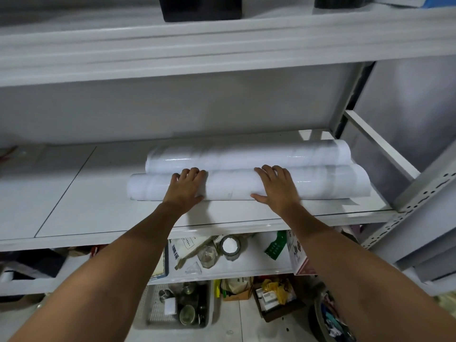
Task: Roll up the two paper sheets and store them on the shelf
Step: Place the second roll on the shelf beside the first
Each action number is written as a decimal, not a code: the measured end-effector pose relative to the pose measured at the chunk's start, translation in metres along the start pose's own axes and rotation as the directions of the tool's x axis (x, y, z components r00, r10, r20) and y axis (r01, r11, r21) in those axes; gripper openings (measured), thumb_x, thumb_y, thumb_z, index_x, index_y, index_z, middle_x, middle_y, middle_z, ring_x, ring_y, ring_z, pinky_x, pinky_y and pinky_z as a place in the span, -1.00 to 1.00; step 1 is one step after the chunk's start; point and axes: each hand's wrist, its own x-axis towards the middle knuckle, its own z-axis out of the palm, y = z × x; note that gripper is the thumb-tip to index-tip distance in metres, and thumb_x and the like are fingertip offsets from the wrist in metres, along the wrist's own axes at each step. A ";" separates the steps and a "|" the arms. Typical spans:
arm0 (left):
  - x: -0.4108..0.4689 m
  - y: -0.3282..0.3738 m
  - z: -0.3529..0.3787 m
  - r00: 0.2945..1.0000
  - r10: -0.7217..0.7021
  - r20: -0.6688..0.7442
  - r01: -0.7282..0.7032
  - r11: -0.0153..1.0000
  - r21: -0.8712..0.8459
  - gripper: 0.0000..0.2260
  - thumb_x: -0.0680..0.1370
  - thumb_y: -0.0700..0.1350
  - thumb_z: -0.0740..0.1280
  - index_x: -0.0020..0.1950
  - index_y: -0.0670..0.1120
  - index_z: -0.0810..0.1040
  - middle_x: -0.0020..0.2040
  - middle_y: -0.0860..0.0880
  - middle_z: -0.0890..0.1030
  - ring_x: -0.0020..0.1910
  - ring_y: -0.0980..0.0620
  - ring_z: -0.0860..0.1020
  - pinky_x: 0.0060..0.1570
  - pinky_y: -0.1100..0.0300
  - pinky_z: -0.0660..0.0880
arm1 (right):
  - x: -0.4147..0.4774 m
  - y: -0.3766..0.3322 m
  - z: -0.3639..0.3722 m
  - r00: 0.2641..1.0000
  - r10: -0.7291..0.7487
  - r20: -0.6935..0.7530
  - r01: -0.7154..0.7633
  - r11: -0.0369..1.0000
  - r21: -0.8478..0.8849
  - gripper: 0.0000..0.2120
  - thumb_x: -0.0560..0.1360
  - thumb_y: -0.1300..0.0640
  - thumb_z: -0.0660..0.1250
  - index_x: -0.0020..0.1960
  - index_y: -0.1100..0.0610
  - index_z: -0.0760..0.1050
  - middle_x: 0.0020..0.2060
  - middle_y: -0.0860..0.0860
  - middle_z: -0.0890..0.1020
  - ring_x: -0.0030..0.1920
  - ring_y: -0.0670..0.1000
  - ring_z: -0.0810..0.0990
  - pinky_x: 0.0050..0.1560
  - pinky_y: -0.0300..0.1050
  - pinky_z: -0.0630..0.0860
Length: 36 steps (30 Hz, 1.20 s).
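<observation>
Two rolled paper sheets lie side by side on the white shelf (98,193), long axes running 9 o'clock to 3 o'clock. The front roll (232,186) sits near the shelf's front edge. The rear roll (246,156) lies directly at its 12 o'clock, touching it along its length and shifted slightly toward 3 o'clock. Both rolls occupy the half of the shelf toward 3 o'clock.

The left hand (186,186) is on the front roll toward its 9 o'clock end: fingers curled over the top, thumb against the near side, gripping the roll. The right hand (277,188) is on the same roll toward its 3 o'clock end: fingers spread and curved over the top, thumb along the near lower edge, holding the roll. Both forearms are bare and extend from 6 o'clock.

A perforated upright (419,193) stands at 3 o'clock of the rolls. A black box (199,7) stands on the shelf above, at 12 o'clock. On the lower shelf, at 6 o'clock, are a glass jar (230,248) and a green packet (276,245). A basket (210,307) of jars sits on the floor below
</observation>
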 end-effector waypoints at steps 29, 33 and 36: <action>0.004 0.003 -0.013 1.000 -0.008 0.003 0.008 0.998 -0.068 -0.38 0.43 -0.01 0.41 0.42 -0.04 0.24 0.39 -0.03 0.32 0.33 -0.11 0.30 0.24 -0.03 0.26 | 0.005 0.009 -0.014 0.997 0.021 0.071 -0.025 0.998 0.053 -0.19 0.39 -0.27 0.32 0.49 -0.01 0.08 0.48 0.02 0.18 0.45 0.15 0.13 0.45 0.08 0.00; 0.000 0.007 -0.017 1.000 0.003 -0.004 -0.003 0.997 -0.072 -0.43 0.47 -0.03 0.36 0.42 -0.06 0.24 0.40 -0.04 0.32 0.34 -0.10 0.29 0.26 0.00 0.25 | 0.002 0.006 -0.021 0.997 0.024 0.068 -0.028 0.998 0.059 -0.21 0.39 -0.28 0.31 0.49 -0.01 0.10 0.47 0.01 0.21 0.43 0.14 0.16 0.45 0.08 0.03; -0.004 0.011 -0.020 1.000 0.005 -0.006 -0.005 0.996 -0.084 -0.47 0.50 -0.05 0.32 0.42 -0.07 0.24 0.41 -0.05 0.32 0.35 -0.10 0.28 0.29 0.02 0.23 | -0.002 0.001 -0.025 0.996 0.027 0.085 -0.033 0.998 0.059 -0.22 0.42 -0.27 0.29 0.49 -0.01 0.07 0.47 0.00 0.20 0.43 0.13 0.16 0.45 0.07 0.03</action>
